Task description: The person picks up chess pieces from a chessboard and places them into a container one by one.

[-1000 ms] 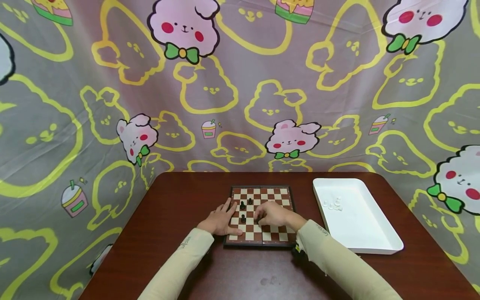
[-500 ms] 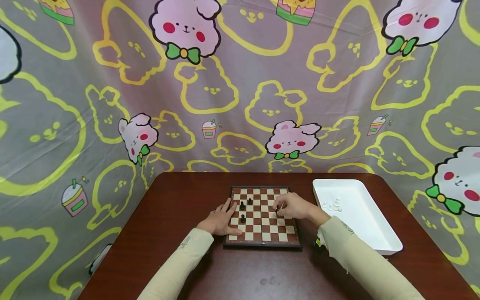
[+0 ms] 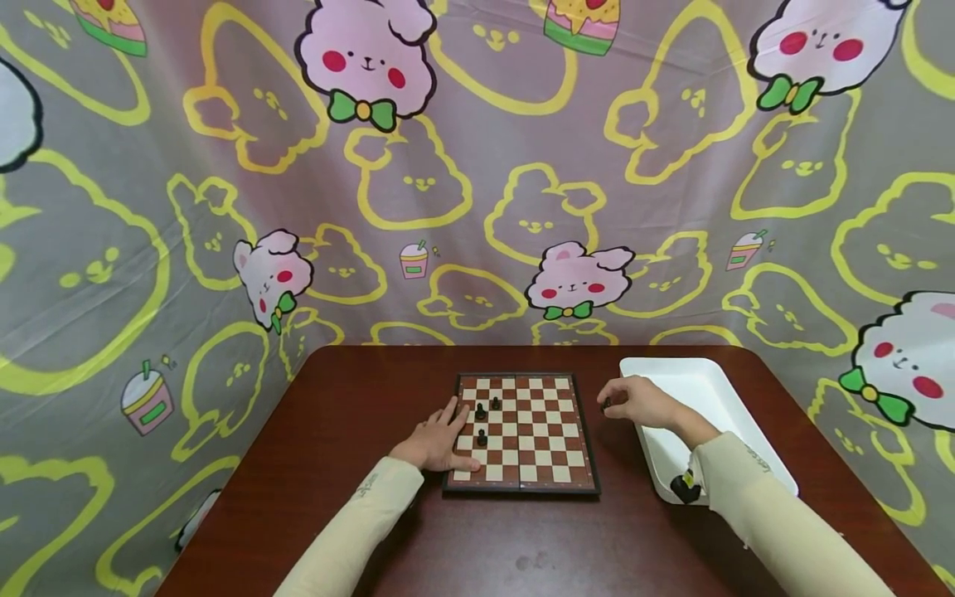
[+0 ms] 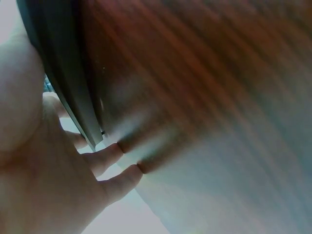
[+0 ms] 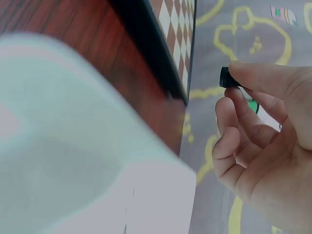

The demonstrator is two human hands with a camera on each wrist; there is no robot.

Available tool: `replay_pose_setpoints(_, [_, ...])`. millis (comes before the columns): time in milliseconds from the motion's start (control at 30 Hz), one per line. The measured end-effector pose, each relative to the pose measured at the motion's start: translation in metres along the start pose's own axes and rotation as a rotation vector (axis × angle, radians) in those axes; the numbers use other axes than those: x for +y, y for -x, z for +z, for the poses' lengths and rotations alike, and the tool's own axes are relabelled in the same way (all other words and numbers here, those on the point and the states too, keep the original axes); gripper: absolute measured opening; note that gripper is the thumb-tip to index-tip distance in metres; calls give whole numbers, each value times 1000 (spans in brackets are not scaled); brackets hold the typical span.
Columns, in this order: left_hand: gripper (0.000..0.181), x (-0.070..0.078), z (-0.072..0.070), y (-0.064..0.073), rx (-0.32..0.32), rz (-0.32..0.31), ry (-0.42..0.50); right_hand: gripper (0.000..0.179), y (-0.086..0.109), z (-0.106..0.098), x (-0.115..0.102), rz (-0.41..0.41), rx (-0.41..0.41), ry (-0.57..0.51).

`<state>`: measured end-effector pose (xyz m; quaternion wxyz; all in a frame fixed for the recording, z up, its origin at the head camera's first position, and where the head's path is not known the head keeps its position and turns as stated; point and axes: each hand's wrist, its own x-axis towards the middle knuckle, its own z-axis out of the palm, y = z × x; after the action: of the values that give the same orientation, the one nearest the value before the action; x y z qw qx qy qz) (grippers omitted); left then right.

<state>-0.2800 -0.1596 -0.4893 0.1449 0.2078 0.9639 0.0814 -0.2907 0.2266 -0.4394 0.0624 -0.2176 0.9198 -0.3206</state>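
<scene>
Between the thumb and fingertips of my right hand [image 3: 647, 403] is a small black chess piece [image 5: 228, 78], held just off the board's right side near the tray. Only its dark base shows clearly in the right wrist view. My left hand [image 3: 433, 441] lies with spread fingers at the left edge of the chessboard [image 3: 548, 454], its thumb over the near left corner. In the left wrist view some fingertips [image 4: 130, 178] reach the tabletop beside the board's dark side. Three black chess pieces stand on the board's left half, one of them a pawn-like piece [image 3: 482, 438] nearest me.
A white tray [image 3: 734, 414] stands on the right of the brown table [image 3: 373, 377], partly covered by my right hand and sleeve. Patterned cloth [image 3: 448, 199] hangs behind and at both sides of the table.
My right hand has moved from the middle of the board to the right, off its edge, carrying the black chess piece. It now hides the clear pieces seen in the tray. My left hand stayed put.
</scene>
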Motion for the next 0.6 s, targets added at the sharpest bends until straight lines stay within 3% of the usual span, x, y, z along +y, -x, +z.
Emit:
replay_pose_setpoints(200, [107, 0, 0, 0, 2, 7, -4, 17, 15, -16, 18, -9, 55, 3])
replay_pose_setpoints(600, [107, 0, 1, -2, -1, -1, -14, 18, 40, -42, 53, 57, 124, 42])
